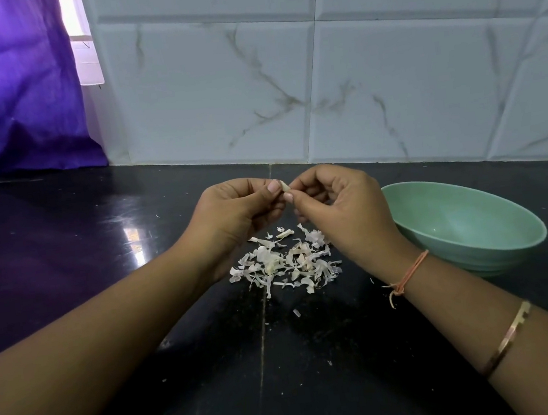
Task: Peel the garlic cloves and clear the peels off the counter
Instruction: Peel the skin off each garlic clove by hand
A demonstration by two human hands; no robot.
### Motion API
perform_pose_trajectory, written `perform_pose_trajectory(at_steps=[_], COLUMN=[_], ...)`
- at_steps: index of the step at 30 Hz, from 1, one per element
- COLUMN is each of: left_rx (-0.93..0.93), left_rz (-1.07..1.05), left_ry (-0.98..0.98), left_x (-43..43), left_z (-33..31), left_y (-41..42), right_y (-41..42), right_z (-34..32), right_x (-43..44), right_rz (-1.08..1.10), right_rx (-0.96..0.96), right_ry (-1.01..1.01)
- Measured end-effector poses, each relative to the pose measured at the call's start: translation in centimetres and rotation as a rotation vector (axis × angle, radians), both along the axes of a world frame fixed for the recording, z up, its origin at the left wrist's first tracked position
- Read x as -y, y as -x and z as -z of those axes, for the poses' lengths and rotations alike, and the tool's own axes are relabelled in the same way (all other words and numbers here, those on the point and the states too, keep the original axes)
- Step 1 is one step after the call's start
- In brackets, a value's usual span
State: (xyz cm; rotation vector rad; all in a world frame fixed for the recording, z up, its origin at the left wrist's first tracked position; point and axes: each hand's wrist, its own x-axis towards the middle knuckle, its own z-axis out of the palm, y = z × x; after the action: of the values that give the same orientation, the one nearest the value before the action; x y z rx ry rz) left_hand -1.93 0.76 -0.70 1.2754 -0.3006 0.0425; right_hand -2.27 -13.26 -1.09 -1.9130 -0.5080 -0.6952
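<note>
At mid-frame, above the dark stone counter (66, 267), left hand (231, 209) and right hand (338, 206) pinch one small pale garlic clove (286, 186); papery white peels (283, 264) below look feather-light, best gathered by sweeping toward the green bowl (475, 227)

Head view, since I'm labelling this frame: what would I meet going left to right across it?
In order: purple fabric curtain → left hand → small pale garlic clove pinched by both hands → right hand → pale green round bowl. The heap of papery peels spans below both hands, so it is left out.
</note>
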Motion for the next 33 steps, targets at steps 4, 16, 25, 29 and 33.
perform_pose_trajectory(at_steps=[4, 16, 25, 29, 33], left_rx=[0.028, 0.443, 0.459, 0.401, 0.340], left_rz=[0.027, -0.329, -0.351, -0.347, -0.324], left_ry=[-0.018, -0.636, -0.655, -0.615, -0.546], left_x=[-0.01, -0.84, -0.87, -0.82, -0.79], left_z=[0.12, -0.05, 0.05, -0.05, -0.01], left_y=[0.00, -0.22, -0.22, -0.21, -0.19], right_y=[0.01, -0.10, 0.02, -0.03, -0.05], right_z=[-0.08, -0.14, -0.13, -0.04, -0.01], right_x=[0.04, 0.31, 0.13, 0.00, -0.09], right_rz=[-0.030, -0.030, -0.168, -0.234, -0.267], right_rx=[-0.011, 0.026, -0.088, -0.135, -0.156], right_ry=[-0.026, 0.047, -0.097, -0.174, -0.194])
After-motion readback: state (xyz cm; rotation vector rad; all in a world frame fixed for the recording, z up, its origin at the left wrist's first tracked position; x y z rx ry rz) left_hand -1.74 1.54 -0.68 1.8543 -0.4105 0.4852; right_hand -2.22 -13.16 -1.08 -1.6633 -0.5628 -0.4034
